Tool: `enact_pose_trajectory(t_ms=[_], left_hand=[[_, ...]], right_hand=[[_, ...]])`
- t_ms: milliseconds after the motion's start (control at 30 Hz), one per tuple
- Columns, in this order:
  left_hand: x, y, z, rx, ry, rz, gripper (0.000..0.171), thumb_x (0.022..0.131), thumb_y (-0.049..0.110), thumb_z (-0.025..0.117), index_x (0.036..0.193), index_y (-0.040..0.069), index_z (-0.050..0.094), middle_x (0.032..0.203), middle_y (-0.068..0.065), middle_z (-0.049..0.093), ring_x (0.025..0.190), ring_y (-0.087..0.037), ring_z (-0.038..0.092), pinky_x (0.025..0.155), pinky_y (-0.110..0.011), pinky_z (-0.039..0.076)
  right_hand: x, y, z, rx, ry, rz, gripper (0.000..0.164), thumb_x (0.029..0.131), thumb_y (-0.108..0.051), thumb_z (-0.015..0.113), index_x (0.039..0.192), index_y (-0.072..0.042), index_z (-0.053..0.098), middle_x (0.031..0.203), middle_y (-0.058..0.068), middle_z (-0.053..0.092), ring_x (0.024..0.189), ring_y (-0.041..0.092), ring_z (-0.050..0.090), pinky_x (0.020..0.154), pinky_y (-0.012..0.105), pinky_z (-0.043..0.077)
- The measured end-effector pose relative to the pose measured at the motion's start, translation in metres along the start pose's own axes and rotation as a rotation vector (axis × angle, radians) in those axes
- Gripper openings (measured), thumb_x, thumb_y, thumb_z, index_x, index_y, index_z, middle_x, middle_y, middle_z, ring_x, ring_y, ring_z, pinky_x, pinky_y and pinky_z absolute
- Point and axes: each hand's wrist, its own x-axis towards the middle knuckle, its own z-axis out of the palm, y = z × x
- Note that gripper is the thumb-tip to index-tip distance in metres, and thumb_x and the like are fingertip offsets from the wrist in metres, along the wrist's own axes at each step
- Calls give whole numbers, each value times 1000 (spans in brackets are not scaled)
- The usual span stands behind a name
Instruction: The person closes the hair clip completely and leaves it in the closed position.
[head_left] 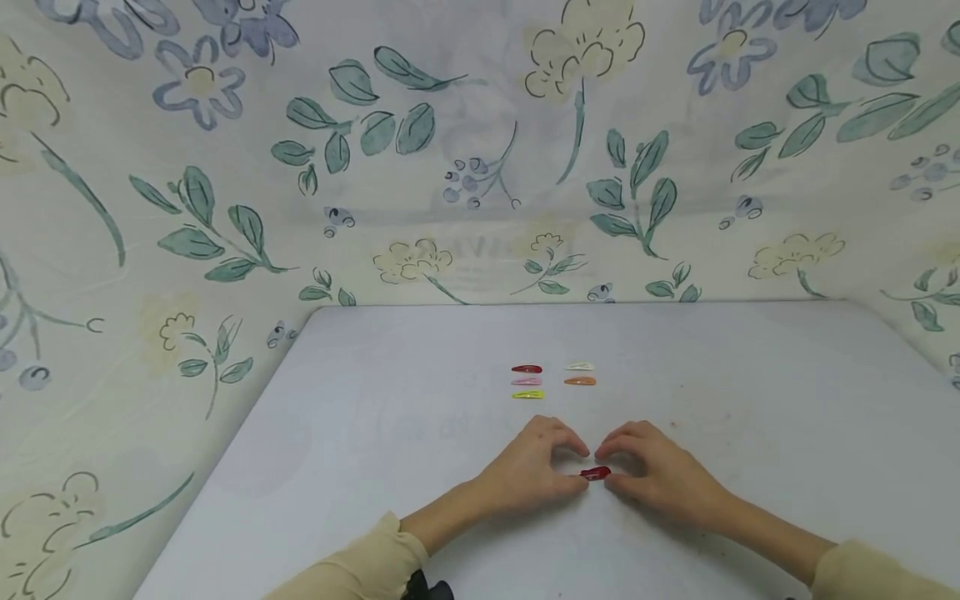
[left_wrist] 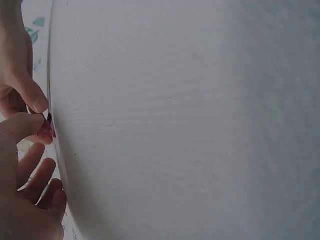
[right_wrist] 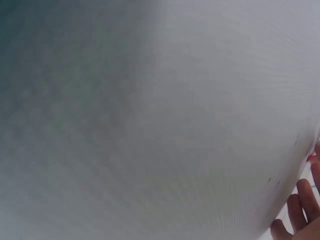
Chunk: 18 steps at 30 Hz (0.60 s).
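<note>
A dark red snap hair clip (head_left: 596, 473) is held between the two hands, low over the white table, at the front of the head view. My left hand (head_left: 534, 467) has its thumb at the clip's left end, with the fingers arched above. From the other side my right hand (head_left: 663, 475) meets the right end with its thumb, its fingers also bent. In the left wrist view both thumbs come together at the red clip (left_wrist: 46, 131), which is partly covered by fingers. Only a bit of red clip (right_wrist: 311, 158) shows beside the fingertips in the right wrist view.
Beyond the hands, more hair clips lie in two columns: a red (head_left: 527, 368), a pink (head_left: 527, 382) and a yellow one (head_left: 528, 395), then a white (head_left: 580, 367) and an orange one (head_left: 581, 381). Floral cloth (head_left: 480, 242) rises behind the table (head_left: 375, 375).
</note>
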Motion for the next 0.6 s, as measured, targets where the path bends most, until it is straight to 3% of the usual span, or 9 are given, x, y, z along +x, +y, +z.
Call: enact_pose_trajectory(t_ms=[400, 600], left_hand=[[0, 1, 1, 151, -6, 85, 10, 83, 18, 77, 92, 18, 74, 107, 9, 60, 113, -10, 48, 100, -24, 41], [-2, 3, 0, 192, -4, 89, 9, 83, 18, 77, 91, 20, 75, 107, 9, 59, 112, -10, 47, 99, -24, 42]], right_hand=[[2, -4, 4, -39, 0, 24, 20, 82, -12, 78, 90, -30, 70, 105, -15, 57, 102, 11, 51, 85, 32, 51], [2, -5, 6, -39, 8, 5, 21, 83, -13, 77, 88, -31, 69, 105, -15, 56, 103, 10, 50, 87, 32, 50]])
